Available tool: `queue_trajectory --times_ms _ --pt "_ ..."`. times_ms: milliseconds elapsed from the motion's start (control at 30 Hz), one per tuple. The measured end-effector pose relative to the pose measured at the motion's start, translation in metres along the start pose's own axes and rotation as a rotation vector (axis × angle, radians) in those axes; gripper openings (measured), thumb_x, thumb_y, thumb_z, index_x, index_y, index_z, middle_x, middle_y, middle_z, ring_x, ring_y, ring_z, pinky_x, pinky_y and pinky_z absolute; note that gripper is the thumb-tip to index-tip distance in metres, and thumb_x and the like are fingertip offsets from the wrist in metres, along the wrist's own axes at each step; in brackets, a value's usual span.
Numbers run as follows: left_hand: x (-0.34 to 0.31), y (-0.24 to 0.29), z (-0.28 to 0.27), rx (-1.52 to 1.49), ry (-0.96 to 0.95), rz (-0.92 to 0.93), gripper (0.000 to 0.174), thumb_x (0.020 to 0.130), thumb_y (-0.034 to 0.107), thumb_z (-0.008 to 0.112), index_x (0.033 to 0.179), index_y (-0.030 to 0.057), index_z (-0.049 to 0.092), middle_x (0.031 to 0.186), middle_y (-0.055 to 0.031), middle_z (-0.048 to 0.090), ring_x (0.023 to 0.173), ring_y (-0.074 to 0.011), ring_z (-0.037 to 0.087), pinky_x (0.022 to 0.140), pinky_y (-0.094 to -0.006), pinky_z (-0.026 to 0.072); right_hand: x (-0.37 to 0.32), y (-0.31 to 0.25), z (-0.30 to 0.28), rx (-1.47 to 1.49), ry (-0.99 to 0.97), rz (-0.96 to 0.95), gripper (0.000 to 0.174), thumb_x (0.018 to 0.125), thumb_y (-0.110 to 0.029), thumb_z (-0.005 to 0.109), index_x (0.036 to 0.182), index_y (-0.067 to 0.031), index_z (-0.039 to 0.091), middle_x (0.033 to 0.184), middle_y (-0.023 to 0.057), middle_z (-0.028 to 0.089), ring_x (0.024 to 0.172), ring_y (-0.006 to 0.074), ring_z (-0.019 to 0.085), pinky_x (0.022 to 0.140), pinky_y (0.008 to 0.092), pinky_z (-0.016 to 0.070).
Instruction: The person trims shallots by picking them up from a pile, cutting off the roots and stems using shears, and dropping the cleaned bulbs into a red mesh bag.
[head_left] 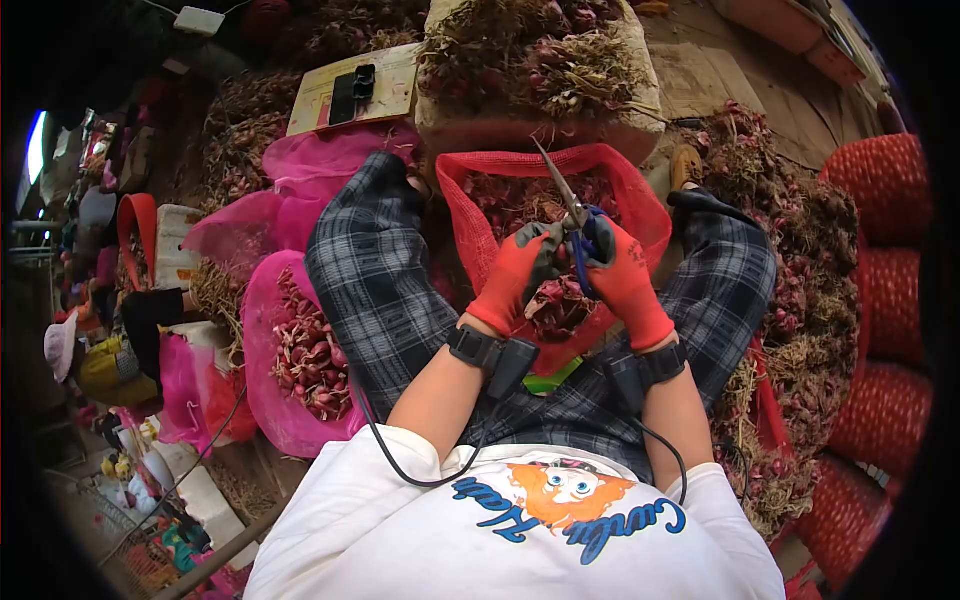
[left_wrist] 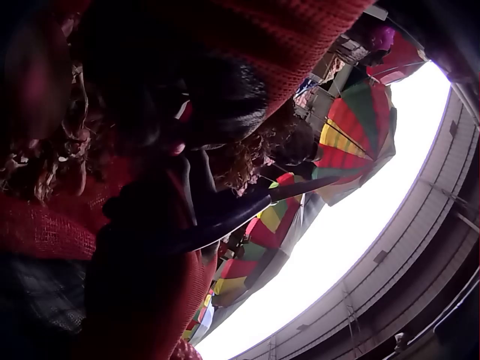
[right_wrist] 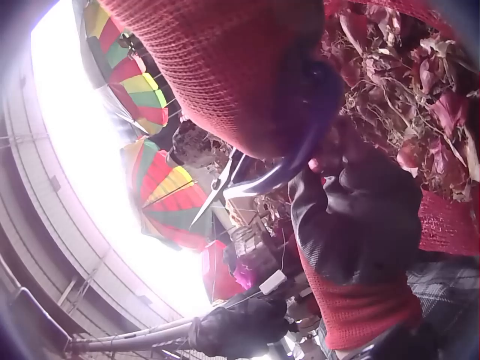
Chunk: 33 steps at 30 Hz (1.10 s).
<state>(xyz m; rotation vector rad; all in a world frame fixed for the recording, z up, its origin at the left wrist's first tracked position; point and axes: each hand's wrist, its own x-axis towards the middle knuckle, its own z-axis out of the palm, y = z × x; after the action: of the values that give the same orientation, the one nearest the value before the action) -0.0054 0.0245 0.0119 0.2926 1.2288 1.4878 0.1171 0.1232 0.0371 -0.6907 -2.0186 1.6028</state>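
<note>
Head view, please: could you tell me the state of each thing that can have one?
scissors: held in right hand, tip pointing away.
left hand: gloved, holding shallot bunch.
red mesh sack: mouth open, shallots inside.
pink bag: open, also holding shallots.

The floor (head_left: 770,110) is crowded. An open red sack (head_left: 470,200) of shallots (head_left: 510,195) sits in the middle, just in front of a box (head_left: 520,135) heaped with rooted bunches. To the left lie pink sacks (head_left: 262,330), one open and holding more shallots. A loose heap (head_left: 810,260) spreads along the right, with full red bags (head_left: 885,190) stacked just beyond it.
</note>
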Motion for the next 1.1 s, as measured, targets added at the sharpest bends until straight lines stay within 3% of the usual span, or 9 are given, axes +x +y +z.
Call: queue_trajectory --times_ms 233,333,433,467,600,700,800,867,1100 --pt "0.004 -0.012 -0.008 0.004 -0.007 -0.008 0.026 0.096 0.028 0.044 0.097 0.005 0.057 0.081 0.0007 0.056 0.069 -0.008 0.052 0.062 -0.0231 0.0434 -0.007 -0.008 0.004 -0.369 -0.069 -0.171 0.029 0.073 -0.003 0.066 0.1 -0.0026 0.057 0.085 0.0149 0.061 0.079 0.0336 0.061 0.07 0.0348 0.0483" --pt "-0.005 -0.005 -0.004 0.047 -0.019 -0.01 0.028 0.096 0.028 0.045 0.103 0.0047 0.058 0.085 0.0002 0.058 0.07 -0.0076 0.051 0.063 -0.0221 0.0436 -0.008 0.0 0.008 -0.196 -0.056 -0.011 0.026 0.075 -0.002 0.065 0.1 -0.0008 0.058 0.083 0.0081 0.062 0.076 0.0108 0.059 0.068 0.0273 0.0477" --pt "-0.005 0.0 -0.008 0.087 -0.124 -0.069 0.028 0.095 0.027 0.046 0.108 0.0045 0.058 0.087 0.0005 0.058 0.07 -0.0073 0.051 0.064 -0.0208 0.0436 -0.006 0.004 0.004 0.361 0.016 0.303 0.025 0.075 -0.001 0.065 0.098 -0.0016 0.057 0.083 0.005 0.063 0.073 0.0141 0.062 0.065 0.0277 0.0495" --pt "-0.004 0.001 -0.01 0.039 -0.166 -0.096 0.028 0.095 0.026 0.046 0.108 0.0046 0.058 0.087 0.0008 0.058 0.069 -0.0071 0.051 0.064 -0.0204 0.0436 -0.006 0.013 0.003 0.376 0.04 0.285 0.023 0.076 0.001 0.061 0.099 -0.0008 0.057 0.085 0.0018 0.062 0.074 0.0067 0.058 0.065 0.0237 0.0495" --pt "-0.005 0.004 -0.004 0.149 -0.272 0.029 0.026 0.094 0.023 0.046 0.109 0.005 0.058 0.086 0.0021 0.057 0.069 -0.0053 0.05 0.063 -0.0199 0.043 -0.008 0.012 -0.003 0.415 0.013 0.344 0.024 0.076 0.003 0.058 0.1 0.0 0.057 0.086 0.0035 0.063 0.073 0.0078 0.059 0.067 0.0233 0.0499" --pt "-0.014 0.012 0.005 0.314 -0.151 0.062 0.026 0.092 0.017 0.046 0.111 0.0036 0.057 0.087 0.0007 0.058 0.07 -0.0045 0.05 0.062 -0.0201 0.0436 -0.009 0.011 0.001 0.365 0.043 0.255 0.024 0.076 0.003 0.058 0.1 -0.0005 0.058 0.086 0.0034 0.062 0.072 0.008 0.059 0.064 0.023 0.0499" --pt "0.006 -0.023 -0.001 0.016 0.101 0.106 0.016 0.089 0.012 0.053 0.1 0.0034 0.061 0.083 0.0002 0.06 0.066 -0.0066 0.055 0.061 -0.0225 0.0472 -0.014 0.003 0.006 0.413 0.049 0.204 0.024 0.076 0.002 0.058 0.1 -0.0002 0.058 0.084 0.0029 0.062 0.071 0.0076 0.058 0.06 0.0218 0.0492" --pt "0.019 -0.027 -0.019 -0.109 0.024 0.08 0.016 0.09 0.014 0.048 0.099 0.0051 0.057 0.083 0.0007 0.054 0.07 -0.0061 0.053 0.063 -0.0205 0.0457 -0.019 -0.01 0.006 0.502 -0.01 0.218 0.023 0.076 0.002 0.058 0.1 0.0003 0.058 0.083 0.003 0.062 0.068 0.0074 0.058 0.058 0.0208 0.0485" --pt "-0.005 0.017 0.002 -0.045 -0.07 0.042 0.033 0.095 0.032 0.049 0.117 0.0078 0.051 0.093 0.003 0.053 0.075 -0.0046 0.052 0.067 -0.019 0.0458 -0.011 0.013 -0.028 0.515 0.113 0.541 0.018 0.081 -0.004 0.055 0.098 0.0003 0.06 0.078 0.0043 0.063 0.056 0.006 0.056 0.047 0.0177 0.0431"
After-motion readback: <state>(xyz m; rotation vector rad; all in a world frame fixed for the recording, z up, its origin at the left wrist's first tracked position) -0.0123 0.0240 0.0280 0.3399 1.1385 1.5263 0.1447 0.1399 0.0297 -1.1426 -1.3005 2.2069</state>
